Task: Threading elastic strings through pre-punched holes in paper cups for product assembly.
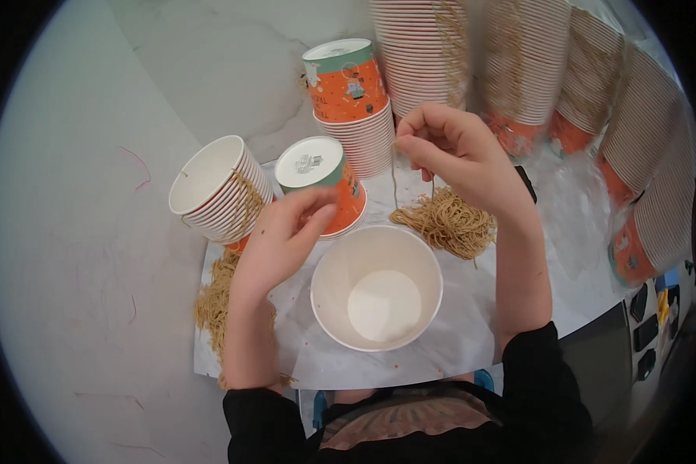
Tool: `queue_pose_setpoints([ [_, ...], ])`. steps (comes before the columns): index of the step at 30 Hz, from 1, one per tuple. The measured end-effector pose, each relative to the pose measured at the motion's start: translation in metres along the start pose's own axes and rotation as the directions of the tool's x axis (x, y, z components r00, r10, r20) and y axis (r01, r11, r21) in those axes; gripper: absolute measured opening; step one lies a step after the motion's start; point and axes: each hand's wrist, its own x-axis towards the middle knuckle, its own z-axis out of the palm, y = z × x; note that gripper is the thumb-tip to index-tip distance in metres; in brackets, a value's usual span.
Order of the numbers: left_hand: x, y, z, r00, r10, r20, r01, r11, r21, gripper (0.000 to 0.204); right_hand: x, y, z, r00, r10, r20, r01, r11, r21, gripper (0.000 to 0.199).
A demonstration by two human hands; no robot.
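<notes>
My right hand (460,155) is raised at the upper middle, thumb and forefinger pinching a thin tan cord (395,179). Strands hang from it to a loose tangled heap of the same cord (460,223) below. My left hand (280,236) hovers beside the rim of an upright white paper tub (325,298), thumb and forefinger curved a little apart; nothing shows between them. The tub stands between my forearms, its white inside bare. Just beyond my left fingers sits an upside-down orange and green tub (309,162), partly hidden by that hand.
A tilted stack of tubs (220,185) with cord across it leans at the left. More cord (218,301) lies beside my left forearm. Behind stands an inverted tub stack (348,93). Tall stacks in plastic (522,69) line the back and right.
</notes>
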Motion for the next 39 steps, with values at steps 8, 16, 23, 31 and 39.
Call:
queue_pose_setpoints([
  [8, 0.034, 0.028, 0.016, 0.948, 0.154, 0.280, 0.052, 0.790, -0.611, 0.030, 0.007, 0.011, 0.009, 0.998, -0.054, -0.038, 0.046, 0.983, -0.177, 0.012],
  [16, 0.033, 0.010, -0.010, 0.967, 0.042, 0.251, 0.115, 0.808, -0.578, 0.023, 0.002, 0.015, -0.058, 0.970, -0.084, -0.229, 0.020, 0.962, -0.272, 0.010],
  [23, 0.021, 0.001, -0.030, 0.997, 0.000, 0.082, 0.039, 0.876, -0.482, 0.020, -0.003, 0.012, -0.081, 0.943, -0.054, -0.329, -0.048, 0.955, -0.294, 0.010],
  [31, 0.015, 0.007, -0.036, 0.999, -0.030, 0.034, 0.043, 0.881, -0.471, 0.014, -0.011, 0.006, -0.082, 0.924, -0.078, -0.375, -0.083, 0.915, -0.394, 0.010],
  [39, 0.015, 0.018, -0.022, 0.998, -0.005, -0.069, -0.028, 0.882, -0.470, 0.017, -0.021, 0.001, -0.074, 0.913, -0.081, -0.401, -0.154, 0.840, -0.520, 0.015],
])
